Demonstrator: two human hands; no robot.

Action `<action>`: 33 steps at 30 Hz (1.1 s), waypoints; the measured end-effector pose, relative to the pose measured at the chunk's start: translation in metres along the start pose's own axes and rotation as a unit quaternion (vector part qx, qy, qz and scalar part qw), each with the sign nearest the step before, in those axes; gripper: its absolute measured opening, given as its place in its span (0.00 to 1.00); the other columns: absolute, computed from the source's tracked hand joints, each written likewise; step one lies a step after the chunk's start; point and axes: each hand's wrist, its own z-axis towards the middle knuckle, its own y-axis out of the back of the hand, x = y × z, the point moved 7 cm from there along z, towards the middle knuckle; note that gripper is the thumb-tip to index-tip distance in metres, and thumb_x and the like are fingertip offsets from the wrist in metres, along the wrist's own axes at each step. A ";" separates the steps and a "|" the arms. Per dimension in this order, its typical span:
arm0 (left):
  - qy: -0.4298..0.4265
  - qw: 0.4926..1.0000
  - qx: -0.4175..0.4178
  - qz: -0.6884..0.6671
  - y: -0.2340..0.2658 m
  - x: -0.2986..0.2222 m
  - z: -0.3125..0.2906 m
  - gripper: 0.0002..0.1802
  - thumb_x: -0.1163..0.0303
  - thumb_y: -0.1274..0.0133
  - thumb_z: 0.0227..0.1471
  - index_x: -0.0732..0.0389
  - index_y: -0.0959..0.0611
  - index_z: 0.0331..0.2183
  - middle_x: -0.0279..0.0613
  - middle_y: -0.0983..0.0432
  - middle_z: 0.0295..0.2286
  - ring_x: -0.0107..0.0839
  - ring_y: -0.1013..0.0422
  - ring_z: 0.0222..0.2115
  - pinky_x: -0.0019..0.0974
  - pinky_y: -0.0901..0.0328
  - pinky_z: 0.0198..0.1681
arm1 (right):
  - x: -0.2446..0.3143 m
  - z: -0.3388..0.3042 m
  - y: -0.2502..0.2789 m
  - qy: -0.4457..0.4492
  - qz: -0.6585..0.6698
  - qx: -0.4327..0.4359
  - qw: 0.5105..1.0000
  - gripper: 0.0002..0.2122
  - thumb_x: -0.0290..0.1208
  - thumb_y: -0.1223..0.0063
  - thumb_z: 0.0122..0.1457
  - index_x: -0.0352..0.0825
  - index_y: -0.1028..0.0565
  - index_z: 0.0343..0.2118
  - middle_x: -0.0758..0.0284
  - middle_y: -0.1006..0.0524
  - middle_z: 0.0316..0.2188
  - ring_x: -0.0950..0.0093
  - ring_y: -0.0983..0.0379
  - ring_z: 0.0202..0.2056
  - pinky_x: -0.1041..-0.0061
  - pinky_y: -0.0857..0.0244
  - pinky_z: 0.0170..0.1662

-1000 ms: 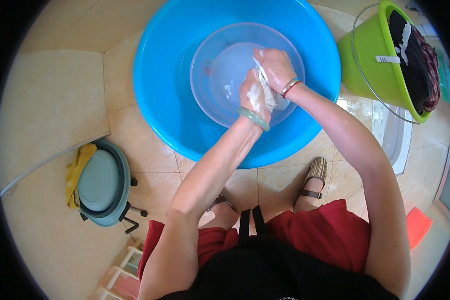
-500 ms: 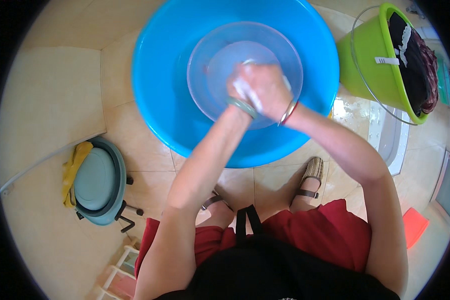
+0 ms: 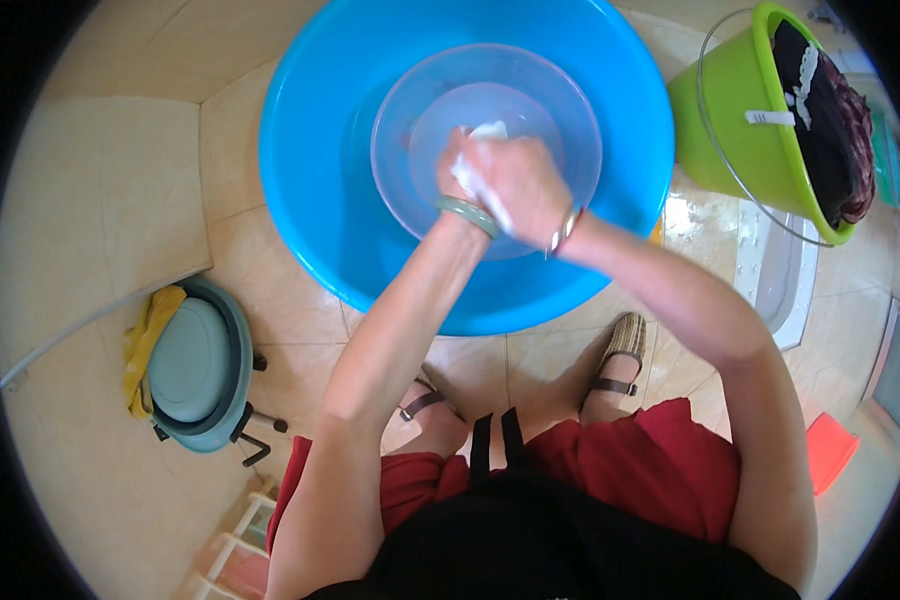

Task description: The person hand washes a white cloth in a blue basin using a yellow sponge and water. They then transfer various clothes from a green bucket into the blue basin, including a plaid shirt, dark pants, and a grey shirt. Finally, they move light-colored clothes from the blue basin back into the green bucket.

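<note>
The biggest thing on the tiled floor is the blue plastic tub (image 3: 315, 170), a wide round one just in front of the person's sandaled feet. To its right, just beside the rim, stands a lime-green bucket (image 3: 735, 145) with a wire handle, full of black fabric trimmed in white lace and some maroon cloth (image 3: 854, 150). Inside the blue tub sits a smaller clear plastic basin (image 3: 485, 100) with a pale lilac rim. Off to the person's left is a teal round-topped stand (image 3: 190, 360) on black feet, a yellow cloth (image 3: 150, 340) draped over its edge.

Both forearms reach over the near rim to the basin. The right hand (image 3: 527, 180) is closed, lying partly across the left hand (image 3: 453, 168), and both are clamped on a wet-looking white cloth (image 3: 490, 205) — bunched between them above the basin, one end poking out past the fingers. The hands are blurred, so I can't make out each finger. Smallest of all are the wrist pieces: a pale green bangle (image 3: 467, 211) on the left, a silvery bracelet (image 3: 564, 230) on the right.
</note>
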 end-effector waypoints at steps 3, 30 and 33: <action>-0.129 0.987 -0.076 0.060 -0.010 0.030 -0.004 0.21 0.54 0.60 0.56 0.59 0.27 0.43 0.44 0.28 0.41 0.38 0.31 0.42 0.41 0.36 0.47 | -0.076 0.017 -0.014 -0.079 -0.069 0.045 0.993 0.06 0.32 0.54 0.52 0.35 0.30 0.26 0.57 0.27 0.21 0.57 0.28 0.26 0.61 0.35 0.26; -0.159 0.975 -0.010 0.152 -0.034 -0.031 -0.011 0.27 0.49 0.62 0.59 0.63 0.30 0.46 0.44 0.30 0.44 0.36 0.33 0.44 0.40 0.38 0.49 | -0.119 -0.018 0.021 -0.292 0.651 -0.078 0.697 0.15 0.36 0.49 0.58 0.29 0.27 0.42 0.69 0.25 0.37 0.81 0.30 0.36 0.79 0.35 0.39; -0.180 0.968 -0.013 0.175 -0.033 -0.041 -0.019 0.32 0.44 0.63 0.57 0.64 0.31 0.46 0.44 0.32 0.45 0.37 0.34 0.46 0.40 0.40 0.51 | -0.096 -0.023 0.031 -0.287 0.704 -0.041 0.648 0.15 0.34 0.50 0.59 0.28 0.28 0.44 0.67 0.26 0.40 0.78 0.30 0.41 0.79 0.35 0.44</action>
